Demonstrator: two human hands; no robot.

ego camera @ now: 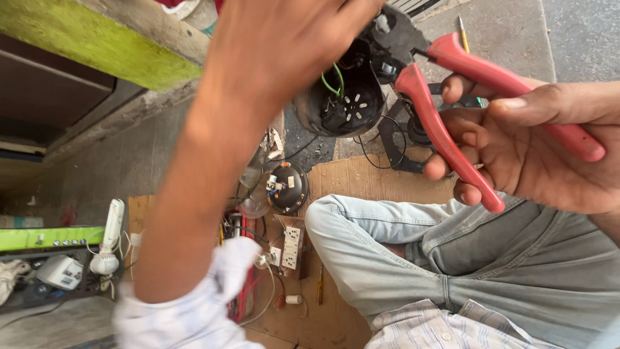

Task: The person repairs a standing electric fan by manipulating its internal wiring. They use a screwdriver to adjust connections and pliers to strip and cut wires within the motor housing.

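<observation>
while left hand (284,39) clamps round black plastic housing with vent slots (339,97) from above, right hand (523,145) closes on red-handled pliers (452,97), handles partly spread, steel nose at housing rim. housing raised near chest over bent knee in grey trousers (413,258). green wires (336,81) curl inside housing cavity, small fittings beside them. step in hand looks like gripping part at rim; steady hold and careful squeeze needed. below on brown cardboard sheet (349,174): black round lamp base (287,187), white socket board (292,245), yellow-handled screwdriver (320,284).

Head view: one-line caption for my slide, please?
Left hand grips a black round housing with green wires; right hand holds red-handled pliers at it.
</observation>
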